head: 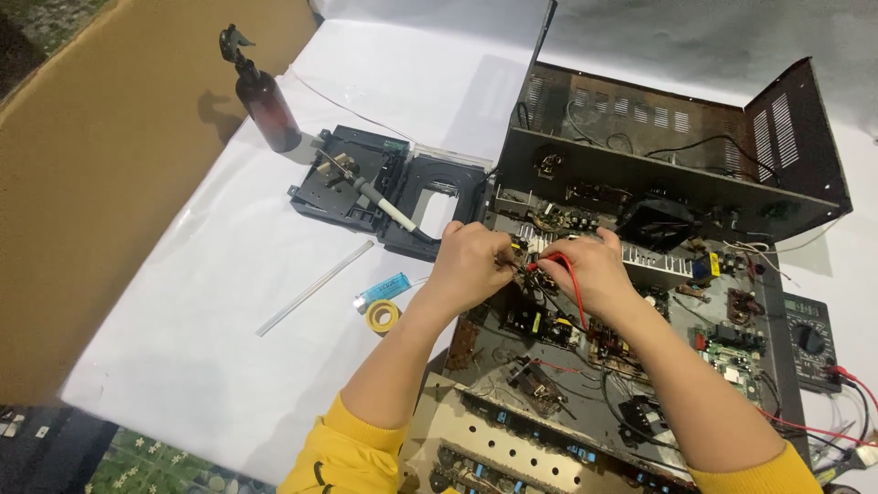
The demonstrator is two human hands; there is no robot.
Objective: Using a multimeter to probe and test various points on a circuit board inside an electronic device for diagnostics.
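White sheet covers the table [229, 302]; brown cardboard [101, 183] borders it on the left, and the near edge of the sheet runs diagonally at lower left.

Head view. Open room: the left half of the sheet is mostly free, carrying only a thin clear rod [314, 288], a blue lighter [380, 290] and a yellow tape roll [382, 316] lying close together near the left forearm. Farther back stand an amber spray bottle [265, 101] and a black disc-drive tray [389, 187] with a white-handled tool [384, 206] lying across it. The right half is crowded: an opened black amplifier chassis [640, 302] fills it, its lid [677, 137] tipped up at the back. A black multimeter [809, 340] sits against the chassis at the right edge, red leads trailing from it.

Both hands meet over the middle of the chassis, near its finned heat sink. Left hand [471, 265]: fingers curled together, pinched on a small component on the board; which part it is cannot be told. Right hand [585, 270]: fingers closed on a red probe wire [574, 284], which loops down past the palm over the boards. The two hands' fingertips are just beside each other.

Chassis appearance: dusty, rust-spotted metal, several green and brown circuit boards, tangled wiring, a front panel with a row of blue parts at the near edge. Yellow sleeves cover both forearms at the bottom.
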